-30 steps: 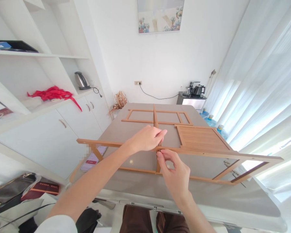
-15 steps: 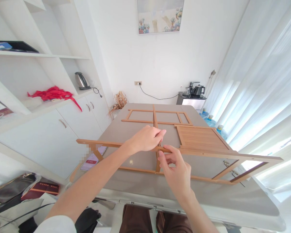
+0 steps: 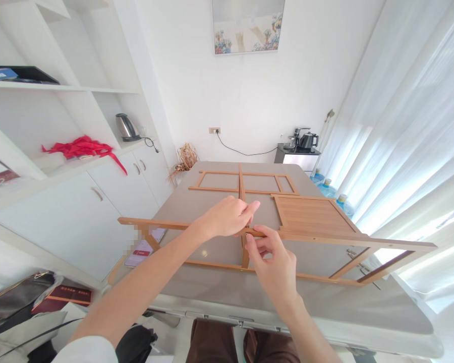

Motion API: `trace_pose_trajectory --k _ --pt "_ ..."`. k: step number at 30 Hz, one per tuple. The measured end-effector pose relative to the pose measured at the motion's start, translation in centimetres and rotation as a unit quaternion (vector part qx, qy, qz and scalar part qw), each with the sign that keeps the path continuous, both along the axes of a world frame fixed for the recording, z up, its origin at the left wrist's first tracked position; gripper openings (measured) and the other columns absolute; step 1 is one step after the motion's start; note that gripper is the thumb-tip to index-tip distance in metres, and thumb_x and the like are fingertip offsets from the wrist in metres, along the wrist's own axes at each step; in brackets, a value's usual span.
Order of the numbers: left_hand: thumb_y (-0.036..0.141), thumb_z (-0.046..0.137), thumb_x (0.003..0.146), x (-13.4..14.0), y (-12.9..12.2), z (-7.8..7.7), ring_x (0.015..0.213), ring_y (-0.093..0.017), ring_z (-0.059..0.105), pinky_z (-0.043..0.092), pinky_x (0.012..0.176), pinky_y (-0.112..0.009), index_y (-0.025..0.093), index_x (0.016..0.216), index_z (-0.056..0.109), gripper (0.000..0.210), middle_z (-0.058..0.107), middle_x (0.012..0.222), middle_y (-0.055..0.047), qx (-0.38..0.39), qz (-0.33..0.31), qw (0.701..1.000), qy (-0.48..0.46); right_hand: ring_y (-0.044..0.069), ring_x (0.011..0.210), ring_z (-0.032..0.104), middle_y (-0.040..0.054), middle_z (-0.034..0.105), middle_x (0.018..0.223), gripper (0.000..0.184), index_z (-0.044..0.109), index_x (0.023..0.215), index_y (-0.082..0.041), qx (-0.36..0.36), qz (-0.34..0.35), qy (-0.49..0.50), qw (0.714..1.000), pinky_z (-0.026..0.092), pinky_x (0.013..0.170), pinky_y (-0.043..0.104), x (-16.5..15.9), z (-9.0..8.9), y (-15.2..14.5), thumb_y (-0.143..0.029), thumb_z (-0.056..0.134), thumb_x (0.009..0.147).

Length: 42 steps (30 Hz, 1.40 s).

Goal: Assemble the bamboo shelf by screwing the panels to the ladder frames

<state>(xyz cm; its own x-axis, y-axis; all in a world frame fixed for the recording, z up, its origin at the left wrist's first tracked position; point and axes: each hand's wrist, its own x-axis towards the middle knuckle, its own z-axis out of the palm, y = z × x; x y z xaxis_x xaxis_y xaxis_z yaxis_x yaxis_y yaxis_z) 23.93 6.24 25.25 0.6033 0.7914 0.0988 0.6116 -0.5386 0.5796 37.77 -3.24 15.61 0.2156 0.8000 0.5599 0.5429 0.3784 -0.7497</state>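
A long wooden frame (image 3: 323, 238) stands on its edge across the grey table, close to me. My left hand (image 3: 229, 216) is closed above its top rail, fingers pinched behind the joint with a crossing wooden bar (image 3: 241, 184). What those fingers hold is hidden. On the near side of the same joint, my right hand (image 3: 274, 262) grips the top rail, thumb in front and index finger over it. A small dark fitting may be at the thumb tip, too small to name. Beyond lie a flat wooden frame (image 3: 287, 184) and a slatted wooden panel (image 3: 314, 212).
Small metal hardware (image 3: 351, 253) and a hex key (image 3: 371, 280) lie on the table (image 3: 386, 307) at right. A printed sheet (image 3: 139, 253) is at left. Kettles, water bottles (image 3: 342, 201) and white cabinets (image 3: 60, 217) surround the table.
Both hands stay at the joint with almost the same grip. The whole view has shifted slightly, and the frame's right end appears a little further left.
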Motion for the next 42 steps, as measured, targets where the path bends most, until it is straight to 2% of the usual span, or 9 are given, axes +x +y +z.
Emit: trace_pose_trajectory --k 9,17,23,26,33,36,39,42 --pt "0.06 0.023 0.107 -0.1 -0.2 0.2 0.05 -0.019 0.053 0.039 0.063 -0.032 0.024 0.065 0.062 0.067 0.049 0.044 0.001 0.017 -0.008 1.0 0.015 0.011 0.055 0.068 -0.0066 0.073 0.069 0.018 0.063 0.112 -0.026 -0.034 -0.007 0.011 0.999 0.053 0.059 0.022 -0.4 0.3 -0.2 -0.037 0.061 0.097" --pt "0.055 0.02 0.109 -0.1 -0.2 0.1 0.055 -0.02 0.055 0.038 0.067 -0.032 0.023 0.064 0.062 0.069 0.061 0.055 -0.001 0.046 -0.003 0.999 0.017 0.011 0.054 0.067 -0.0081 0.072 0.068 0.019 0.059 0.113 -0.027 -0.061 0.01 0.021 0.998 0.053 0.059 0.021 -0.4 0.4 -0.1 -0.04 0.059 0.099" --pt "0.059 0.019 0.108 -0.2 -0.1 -0.1 0.056 -0.02 0.055 0.039 0.067 -0.032 0.024 0.066 0.064 0.071 0.057 0.051 0.001 0.017 0.0 1.0 0.004 0.012 0.054 0.068 -0.0083 0.074 0.071 0.021 0.057 0.115 -0.027 -0.078 0.009 -0.002 0.997 0.052 0.059 0.023 -0.2 0.2 0.0 -0.042 0.056 0.1" --pt "0.06 0.02 0.108 -0.3 -0.1 -0.1 0.055 -0.019 0.054 0.04 0.066 -0.031 0.024 0.066 0.063 0.07 0.059 0.054 0.001 0.01 -0.001 1.0 0.002 0.012 0.053 0.069 -0.0078 0.075 0.073 0.022 0.056 0.116 -0.027 -0.086 0.009 -0.011 0.996 0.051 0.058 0.023 -0.1 0.2 -0.1 -0.043 0.055 0.101" --pt "0.05 0.02 0.109 -0.2 -0.3 0.3 0.055 -0.02 0.055 0.04 0.067 -0.033 0.023 0.069 0.066 0.067 0.059 0.052 -0.001 0.02 -0.003 0.999 0.026 0.013 0.046 0.062 -0.0093 0.07 0.063 0.02 0.056 0.11 -0.027 -0.081 -0.007 -0.018 0.997 0.05 0.056 0.024 -0.3 0.9 -0.1 -0.043 0.057 0.098" --pt "0.047 0.019 0.109 -0.4 -0.2 0.5 0.057 -0.019 0.056 0.041 0.07 -0.033 0.023 0.07 0.068 0.067 0.061 0.054 -0.001 0.016 -0.01 1.0 0.023 0.014 0.047 0.065 -0.0084 0.072 0.065 0.021 0.056 0.11 -0.028 -0.096 0.002 -0.015 0.995 0.05 0.056 0.026 -0.2 1.1 -0.2 -0.045 0.056 0.098" --pt "0.044 0.023 0.108 -1.0 -0.2 1.0 0.059 -0.019 0.057 0.04 0.065 -0.032 0.024 0.076 0.07 0.06 0.062 0.057 -0.001 0.006 -0.033 0.999 0.042 0.015 0.051 0.069 -0.0077 0.074 0.069 0.022 0.056 0.112 -0.028 -0.109 0.021 -0.006 0.994 0.05 0.057 0.026 0.1 1.3 -0.3 -0.046 0.055 0.099" --pt "0.036 0.032 0.104 -1.8 -0.5 1.5 0.06 -0.019 0.056 0.035 0.058 -0.032 0.025 0.085 0.067 0.041 0.064 0.065 0.0 0.007 -0.064 0.994 0.082 0.014 0.053 0.07 -0.0084 0.074 0.069 0.02 0.055 0.112 -0.028 -0.118 0.031 -0.006 0.992 0.05 0.057 0.025 0.2 1.4 -0.4 -0.044 0.054 0.1"
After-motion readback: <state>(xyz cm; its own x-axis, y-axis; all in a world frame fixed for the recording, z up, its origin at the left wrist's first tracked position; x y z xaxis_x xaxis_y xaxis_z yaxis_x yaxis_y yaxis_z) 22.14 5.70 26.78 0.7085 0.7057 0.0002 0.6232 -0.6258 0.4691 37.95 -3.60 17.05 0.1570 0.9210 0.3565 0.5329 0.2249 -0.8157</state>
